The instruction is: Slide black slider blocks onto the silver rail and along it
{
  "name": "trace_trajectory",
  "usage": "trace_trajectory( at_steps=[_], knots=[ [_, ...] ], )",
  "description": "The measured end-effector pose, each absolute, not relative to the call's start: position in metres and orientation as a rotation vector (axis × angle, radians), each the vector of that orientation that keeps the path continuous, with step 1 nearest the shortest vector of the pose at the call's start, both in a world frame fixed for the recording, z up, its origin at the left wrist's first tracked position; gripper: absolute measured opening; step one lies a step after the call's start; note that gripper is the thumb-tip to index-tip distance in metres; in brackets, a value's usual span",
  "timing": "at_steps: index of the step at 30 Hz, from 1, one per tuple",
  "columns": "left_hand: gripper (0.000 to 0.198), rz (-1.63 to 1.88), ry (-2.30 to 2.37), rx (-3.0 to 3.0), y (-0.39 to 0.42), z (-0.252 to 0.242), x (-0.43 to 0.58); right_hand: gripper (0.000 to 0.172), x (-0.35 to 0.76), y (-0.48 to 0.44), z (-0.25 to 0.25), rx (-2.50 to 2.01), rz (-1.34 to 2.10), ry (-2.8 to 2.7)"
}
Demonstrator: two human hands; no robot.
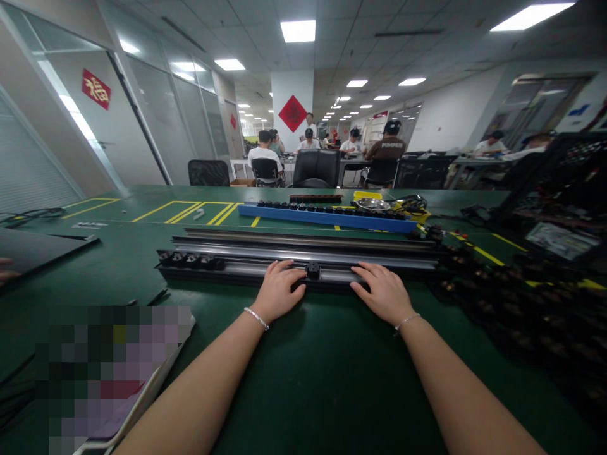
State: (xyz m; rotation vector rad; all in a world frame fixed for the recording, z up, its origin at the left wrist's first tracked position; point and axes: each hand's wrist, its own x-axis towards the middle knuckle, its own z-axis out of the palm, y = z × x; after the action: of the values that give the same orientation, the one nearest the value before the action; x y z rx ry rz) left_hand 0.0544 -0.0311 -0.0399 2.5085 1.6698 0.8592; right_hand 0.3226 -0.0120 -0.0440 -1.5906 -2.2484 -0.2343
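A long black metal channel (256,270) lies crosswise on the table before me. My left hand (282,292) grips it left of centre, fingers over the top and thumb towards the front edge. Just right of those fingers a small black block (313,270) sits in the channel. My right hand (383,292) holds the channel on the other side of the block, a short gap away from it, thumb at the near side. Several similar black blocks (192,260) stand in a row at the channel's left end. The undersides of my fingers are hidden.
More metal channels (303,243) lie parallel behind. Farther back is a blue strip (327,217) carrying black parts. Many dark parts (512,303) are heaped on the right. A pixelated item (128,373) lies front left. Another person's hand (7,270) shows at the left edge.
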Motion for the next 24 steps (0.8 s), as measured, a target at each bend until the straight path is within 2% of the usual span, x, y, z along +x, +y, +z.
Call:
trace_trajectory(
  at_steps=[16,24],
  knots=[
    [0.041,0.794,1.566,2.653,-0.032,-0.042,0.058,0.045,0.302,-0.015,-0.044,-1.604,-0.224,-2.172],
    [0.049,0.730,1.528,2.716,-0.032,-0.045,0.060,0.054,0.280,-0.020,-0.047,-1.502,-0.147,-2.247]
  ],
)
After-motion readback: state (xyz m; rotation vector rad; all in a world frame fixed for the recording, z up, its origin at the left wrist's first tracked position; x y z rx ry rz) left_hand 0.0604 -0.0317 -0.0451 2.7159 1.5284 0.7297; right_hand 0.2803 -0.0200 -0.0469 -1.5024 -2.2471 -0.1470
